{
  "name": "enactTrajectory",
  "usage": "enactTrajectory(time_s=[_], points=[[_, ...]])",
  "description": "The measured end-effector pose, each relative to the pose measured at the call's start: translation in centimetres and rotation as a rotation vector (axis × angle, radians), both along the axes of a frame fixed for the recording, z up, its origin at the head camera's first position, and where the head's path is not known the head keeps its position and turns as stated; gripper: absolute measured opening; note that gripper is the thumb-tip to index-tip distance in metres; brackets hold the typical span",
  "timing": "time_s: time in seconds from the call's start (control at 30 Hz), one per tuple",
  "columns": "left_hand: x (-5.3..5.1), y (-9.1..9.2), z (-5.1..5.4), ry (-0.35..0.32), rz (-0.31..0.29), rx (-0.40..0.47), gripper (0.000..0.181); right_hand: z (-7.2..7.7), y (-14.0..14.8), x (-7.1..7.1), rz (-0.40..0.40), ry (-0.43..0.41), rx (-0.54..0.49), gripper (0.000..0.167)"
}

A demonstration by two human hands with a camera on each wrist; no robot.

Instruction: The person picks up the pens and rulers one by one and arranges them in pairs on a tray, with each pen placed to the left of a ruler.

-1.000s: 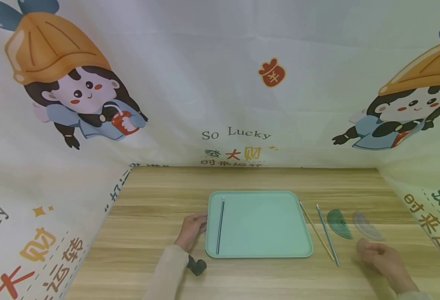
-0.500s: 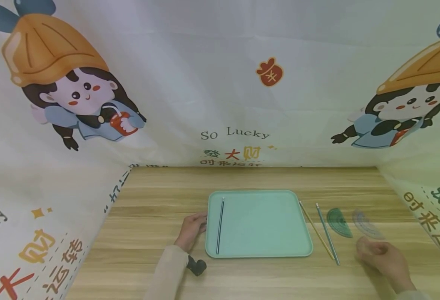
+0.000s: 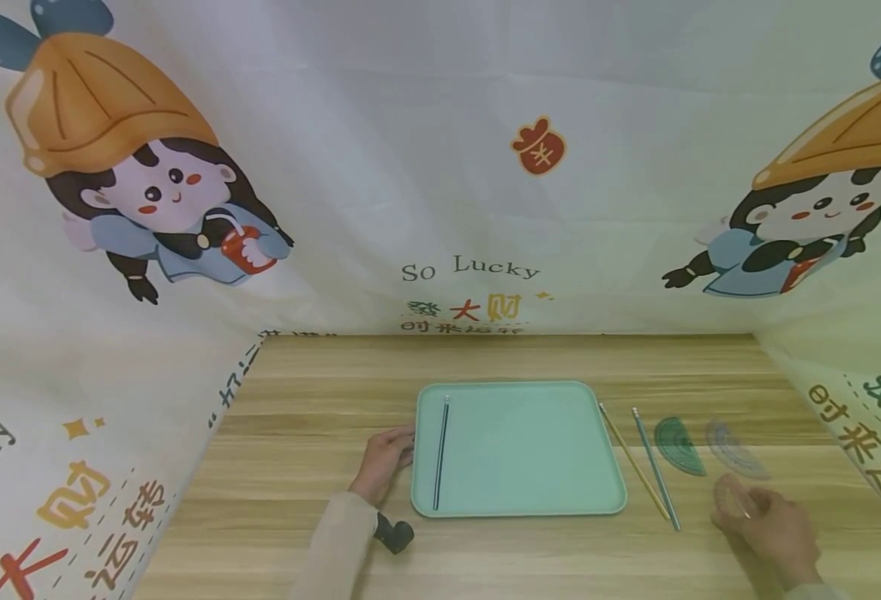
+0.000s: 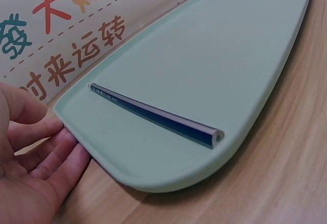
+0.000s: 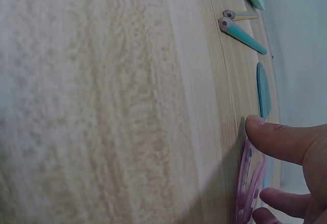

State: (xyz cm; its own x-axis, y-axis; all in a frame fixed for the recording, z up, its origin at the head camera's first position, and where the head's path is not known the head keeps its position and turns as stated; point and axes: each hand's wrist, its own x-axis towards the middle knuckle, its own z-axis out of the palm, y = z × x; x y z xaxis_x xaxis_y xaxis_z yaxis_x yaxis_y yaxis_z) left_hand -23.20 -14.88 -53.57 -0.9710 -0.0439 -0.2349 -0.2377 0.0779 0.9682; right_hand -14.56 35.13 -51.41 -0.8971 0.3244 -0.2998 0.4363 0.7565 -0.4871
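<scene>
My left hand (image 3: 380, 462) rests at the left edge of a mint-green tray (image 3: 530, 450), fingertips against its outer rim and thumb clear of it. On the tray, near that edge, lies a dark blue pencil (image 4: 153, 114). My right hand (image 3: 773, 529) holds a pink see-through protractor (image 5: 248, 188) low over the table, between thumb and curled fingers; part of it is hidden by the hand. Just beyond lies a clear, purplish protractor (image 3: 738, 450), with a green protractor (image 3: 678, 447) to its left.
A yellow pencil (image 3: 633, 461) and a teal pencil (image 3: 656, 469) lie between the tray and the protractors, the yellow one close to the tray's right rim. The wood-grain table (image 3: 320, 375) is bounded at the back and sides by a printed cloth (image 3: 365, 167).
My right hand has shifted and turned very slightly near the same spot. The left hand, the tray and the pencils stay as they were; the head view has moved a little.
</scene>
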Motion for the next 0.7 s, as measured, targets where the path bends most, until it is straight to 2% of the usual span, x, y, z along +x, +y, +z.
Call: enactTrajectory(time_s=[0.27, 0.43, 0.7], points=[[-0.12, -0.12, -0.34, -0.003, 0.011, -0.005, 0.035, 0.31, -0.27, 0.08, 0.029, 0.006, 0.018, 0.09], [-0.21, -0.03, -0.54, -0.002, 0.014, -0.005, 0.034, 0.64, -0.34, 0.09, 0.049, 0.021, -0.048, 0.082], [-0.18, -0.04, -0.52, -0.002, 0.007, -0.011, 0.035, 0.55, -0.34, 0.06, 0.047, 0.028, -0.138, 0.082]])
